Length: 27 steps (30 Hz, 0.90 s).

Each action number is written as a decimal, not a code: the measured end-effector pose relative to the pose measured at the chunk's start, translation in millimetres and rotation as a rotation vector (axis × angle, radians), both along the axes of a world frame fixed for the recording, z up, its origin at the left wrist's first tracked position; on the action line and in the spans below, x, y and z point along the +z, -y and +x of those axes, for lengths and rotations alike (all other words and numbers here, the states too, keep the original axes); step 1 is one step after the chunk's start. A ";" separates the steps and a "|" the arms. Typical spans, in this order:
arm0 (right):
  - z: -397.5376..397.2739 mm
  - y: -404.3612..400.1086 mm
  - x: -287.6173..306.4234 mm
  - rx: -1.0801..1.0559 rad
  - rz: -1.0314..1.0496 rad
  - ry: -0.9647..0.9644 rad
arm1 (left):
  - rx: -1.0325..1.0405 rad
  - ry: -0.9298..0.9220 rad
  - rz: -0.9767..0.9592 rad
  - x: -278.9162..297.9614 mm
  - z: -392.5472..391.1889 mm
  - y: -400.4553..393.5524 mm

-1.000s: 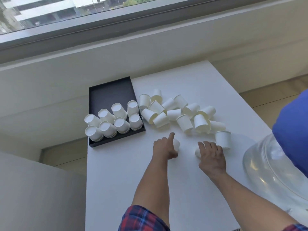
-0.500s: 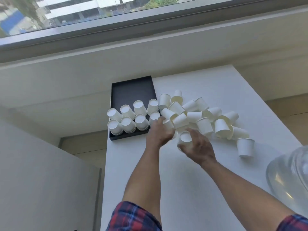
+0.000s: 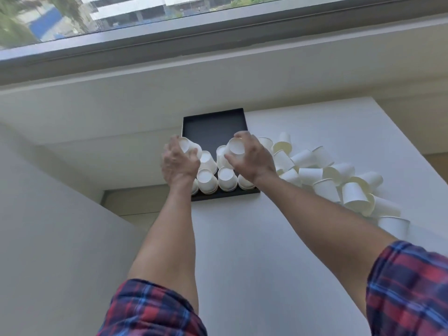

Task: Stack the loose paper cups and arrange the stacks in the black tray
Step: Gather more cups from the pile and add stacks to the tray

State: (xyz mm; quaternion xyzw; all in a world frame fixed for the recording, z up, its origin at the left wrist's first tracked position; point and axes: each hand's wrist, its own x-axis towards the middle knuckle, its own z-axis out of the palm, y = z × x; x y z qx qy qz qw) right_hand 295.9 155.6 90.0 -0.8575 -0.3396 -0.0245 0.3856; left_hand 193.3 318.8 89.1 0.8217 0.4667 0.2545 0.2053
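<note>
A cup [image 3: 186, 144] is gripped by the left hand [image 3: 178, 163], another cup [image 3: 234, 147] by the right hand [image 3: 252, 157], over the tray [image 3: 213, 127]; stacks [image 3: 226, 179] are partly hidden, loose cups [image 3: 327, 175] heaped right on the tabletop [image 3: 278, 251].

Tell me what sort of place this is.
Probably an upper-floor office or flat: a wide window looks out on buildings, a deep white sill runs below it, and a plain white table holds a black tray and paper cups.

2 bare forearms [image 3: 169, 238] emerge from rolled red-and-blue plaid sleeves [image 3: 409, 287].
</note>
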 end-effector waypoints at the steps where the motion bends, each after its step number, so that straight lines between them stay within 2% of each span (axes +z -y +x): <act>1: 0.9 -11.3 3.2 0.014 -0.014 -0.028 | 0.027 -0.033 0.009 -1.2 -4.3 -10.2; 7: 4.9 -64.0 -0.9 0.128 -0.182 0.025 | 0.078 -0.124 -0.026 -24.0 -25.5 -47.3; 17: 8.9 -109.8 -40.9 0.218 -0.420 0.231 | -0.055 -0.160 -0.101 -48.6 -17.0 -74.4; 27: 7.6 -116.5 -60.6 0.265 -0.470 0.128 | -0.195 -0.251 -0.086 -62.1 -6.9 -74.8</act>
